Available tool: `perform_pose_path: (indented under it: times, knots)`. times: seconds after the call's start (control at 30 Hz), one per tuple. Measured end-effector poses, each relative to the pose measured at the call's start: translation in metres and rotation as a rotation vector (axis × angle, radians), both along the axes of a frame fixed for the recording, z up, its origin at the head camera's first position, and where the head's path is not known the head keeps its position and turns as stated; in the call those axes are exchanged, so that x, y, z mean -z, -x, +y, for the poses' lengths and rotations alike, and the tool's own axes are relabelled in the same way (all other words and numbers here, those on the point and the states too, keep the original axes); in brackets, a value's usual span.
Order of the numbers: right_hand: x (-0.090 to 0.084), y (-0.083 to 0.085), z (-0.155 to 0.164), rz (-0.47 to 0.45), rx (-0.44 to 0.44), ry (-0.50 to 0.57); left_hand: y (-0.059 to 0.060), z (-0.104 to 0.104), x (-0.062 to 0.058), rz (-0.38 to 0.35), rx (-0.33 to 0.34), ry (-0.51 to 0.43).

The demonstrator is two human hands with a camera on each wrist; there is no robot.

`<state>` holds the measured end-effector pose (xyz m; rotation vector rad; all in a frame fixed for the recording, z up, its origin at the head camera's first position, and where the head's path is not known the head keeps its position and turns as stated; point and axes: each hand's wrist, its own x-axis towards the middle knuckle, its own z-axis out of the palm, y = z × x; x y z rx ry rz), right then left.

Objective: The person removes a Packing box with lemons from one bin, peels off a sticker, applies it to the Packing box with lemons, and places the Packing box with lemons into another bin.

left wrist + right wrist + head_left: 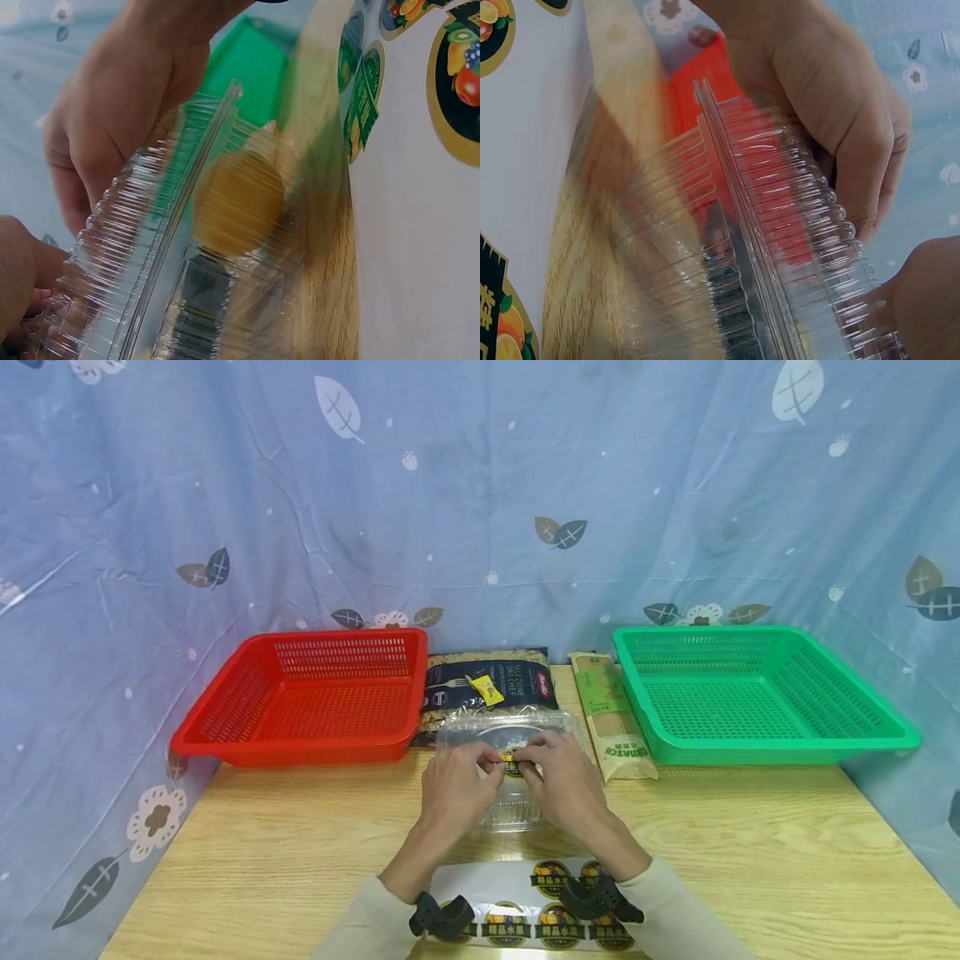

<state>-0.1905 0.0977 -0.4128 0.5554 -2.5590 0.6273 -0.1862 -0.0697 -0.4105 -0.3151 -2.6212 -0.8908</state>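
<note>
1. The clear plastic clamshell box (510,768) lies flat on the desk (750,827), straight ahead of the person, between the red basket (307,702) and the green basket (750,693) and just in front of the dark pasta bag (491,685).
2. Both hands sit on top of the box's lid, fingertips meeting over its middle. The left hand (453,789) comes in from the left, the right hand (562,781) from the right, so neither is nearer than the other.
3. Between the fingertips sits a small round sticker (513,760), yellow and dark. Both hands have their fingers curled in and seem to pinch or press it at its edges; which finger holds it down cannot be told.
4. The box's long axis runs left to right across the desk, with the sticker at about the centre of the lid.
5. The sticker sheet (525,902) lies close to the person, under the wrists, directly behind the box.
6. In the left wrist view a yellow disc (240,199) shows through the ribbed plastic, blurred.
</note>
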Motion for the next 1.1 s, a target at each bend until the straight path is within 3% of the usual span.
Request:
perform_pose_path:
  times: [0.23,0.4,0.53,0.63,0.73,0.87,0.97,1.1]
  knots:
    - [-0.002,-0.003,0.002,-0.028,0.013,-0.007,0.0,0.0,-0.001,-0.011,0.032,-0.03]
    - [-0.006,-0.003,0.002,-0.062,0.006,-0.007,0.001,-0.006,-0.004,0.007,0.085,-0.134]
    - [-0.011,-0.004,0.004,-0.118,-0.032,0.078,0.005,-0.014,-0.009,0.06,0.17,-0.199]
    - [-0.016,-0.005,0.009,-0.134,-0.081,0.184,0.007,-0.021,-0.016,0.074,0.198,-0.175]
    - [-0.024,-0.006,0.018,-0.093,-0.136,0.274,0.004,-0.029,-0.026,0.017,0.148,-0.111]
    - [-0.037,-0.009,0.034,0.007,-0.174,0.366,-0.002,-0.045,-0.038,-0.14,0.024,-0.044]
    - [-0.046,-0.009,0.05,0.085,-0.167,0.434,-0.004,-0.06,-0.042,-0.226,-0.035,-0.031]
    - [-0.058,-0.008,0.074,0.15,-0.115,0.521,-0.007,-0.077,-0.042,-0.312,-0.058,-0.019]
